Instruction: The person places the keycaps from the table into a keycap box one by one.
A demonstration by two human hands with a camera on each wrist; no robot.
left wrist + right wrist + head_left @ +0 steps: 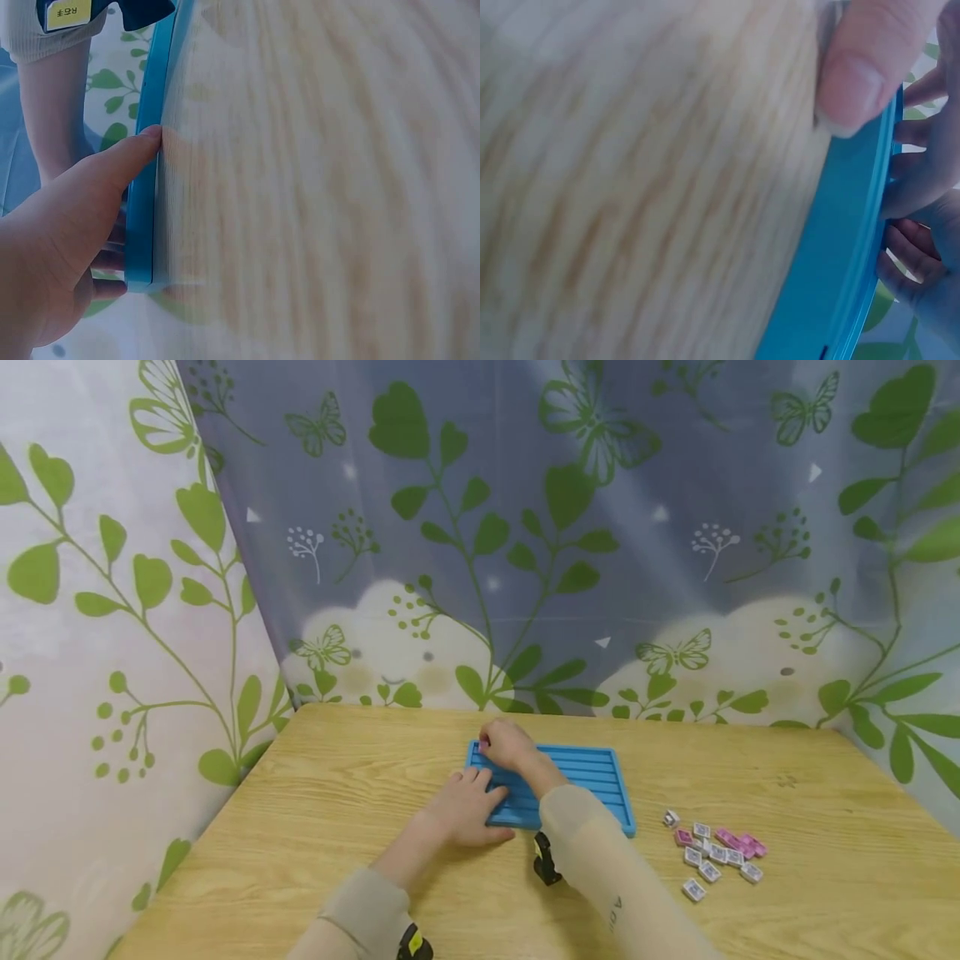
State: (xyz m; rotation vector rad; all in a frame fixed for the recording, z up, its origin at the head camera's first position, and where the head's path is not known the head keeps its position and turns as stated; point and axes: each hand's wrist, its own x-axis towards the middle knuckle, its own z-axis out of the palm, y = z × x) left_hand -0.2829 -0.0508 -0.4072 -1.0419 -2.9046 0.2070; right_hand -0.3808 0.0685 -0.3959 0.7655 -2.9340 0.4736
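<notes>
- Tray (pixel 623 792): blue, ridged, mid-table (pixel 262 860). Looks light, stiff, likely to slide; steady by rim.
- Left hand (pixel 467 806): fingers spread, relaxed, on tray's near-left corner.
- Right hand (pixel 508 746): curled, pinching pink tile (pixel 483 747) at far-left corner. Tile probably light, hard; take by sides.
- Loose tiles (pixel 717 853): right of tray, marks unreadable.
- Lettering: yellow label (pixel 67 13), upside down, seems "R右手"; sleeve (pixel 615 877) print unclear.

From farther off, the head view looks forward and down at the table (pixel 300 810); both close-up wrist views share the tray (pixel 588 772).
</notes>
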